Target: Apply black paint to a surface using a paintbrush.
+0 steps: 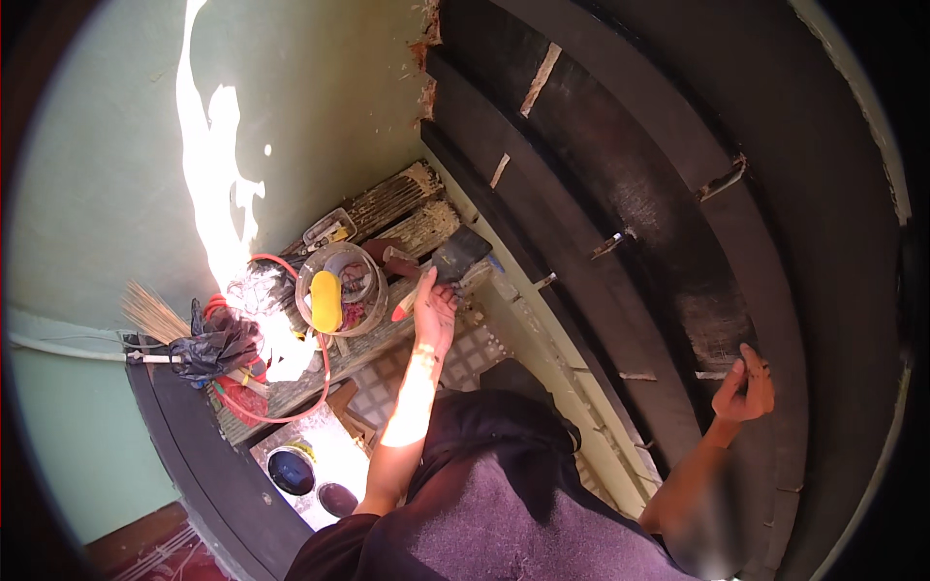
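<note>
My left hand (436,308) is closed around a wide putty knife. Its broad dark blade (461,254) points up and away, and the red-tipped handle (403,307) sticks out on the other side. Off to the right, my right hand (745,387) is raised at a dark-painted slatted panel (630,194). Its fingers are curled together close to the surface; what they hold, if anything, is hidden. Bare, pale patches (542,79) show at several joints of the panel, and a scuffed, lighter area lies just above my right hand.
A weathered wooden bench (426,232) carries a clear tub (373,290) with a yellow thing (326,301) on its rim. Nearby are a red hose (326,373), a black plastic bag (218,351) and thin sticks (155,312). Below stands a can of dark paint (291,471).
</note>
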Available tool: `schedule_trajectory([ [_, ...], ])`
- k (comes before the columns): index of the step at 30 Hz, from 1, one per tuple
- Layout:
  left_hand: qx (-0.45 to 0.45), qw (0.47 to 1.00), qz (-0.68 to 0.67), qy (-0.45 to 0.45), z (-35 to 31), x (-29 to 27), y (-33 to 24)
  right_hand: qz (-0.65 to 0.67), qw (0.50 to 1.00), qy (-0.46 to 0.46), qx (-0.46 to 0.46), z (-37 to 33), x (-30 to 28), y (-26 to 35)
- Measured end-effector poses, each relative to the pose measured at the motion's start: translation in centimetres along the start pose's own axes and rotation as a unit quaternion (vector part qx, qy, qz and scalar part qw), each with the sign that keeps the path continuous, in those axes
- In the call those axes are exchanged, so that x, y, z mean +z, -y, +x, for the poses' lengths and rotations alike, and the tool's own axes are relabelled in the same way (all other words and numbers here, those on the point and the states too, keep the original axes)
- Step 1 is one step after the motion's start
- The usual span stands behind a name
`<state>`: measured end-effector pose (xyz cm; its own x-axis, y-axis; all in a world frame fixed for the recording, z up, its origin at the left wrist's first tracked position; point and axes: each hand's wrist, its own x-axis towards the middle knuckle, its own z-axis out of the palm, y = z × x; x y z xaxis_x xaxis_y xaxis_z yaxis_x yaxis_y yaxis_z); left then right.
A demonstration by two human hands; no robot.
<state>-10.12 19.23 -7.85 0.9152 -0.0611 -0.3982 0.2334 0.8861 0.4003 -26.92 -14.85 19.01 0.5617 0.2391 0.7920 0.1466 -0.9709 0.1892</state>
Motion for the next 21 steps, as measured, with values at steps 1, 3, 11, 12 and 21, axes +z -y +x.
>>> schedule_trajectory([
  [1,-0.001,1.000,0.000,0.000,-0.1,0.6,-0.3,-0.001,1.000,0.001,0.000,0.5,0.6,0.3],
  [3,-0.032,0.999,0.001,0.030,-0.1,2.2,0.0,-0.003,1.000,-0.011,-0.015,1.5,1.8,0.5],
  [11,0.011,0.990,0.052,0.127,5.2,12.8,1.8,0.110,0.989,-0.078,-0.054,7.5,6.9,0.5],
  [12,0.019,0.991,0.051,0.126,5.7,14.6,1.9,0.131,0.986,-0.088,-0.056,8.0,7.5,0.3],
  [21,0.101,0.975,-0.014,0.196,11.3,26.1,3.4,0.200,0.976,-0.053,-0.066,10.0,9.7,-0.6],
])
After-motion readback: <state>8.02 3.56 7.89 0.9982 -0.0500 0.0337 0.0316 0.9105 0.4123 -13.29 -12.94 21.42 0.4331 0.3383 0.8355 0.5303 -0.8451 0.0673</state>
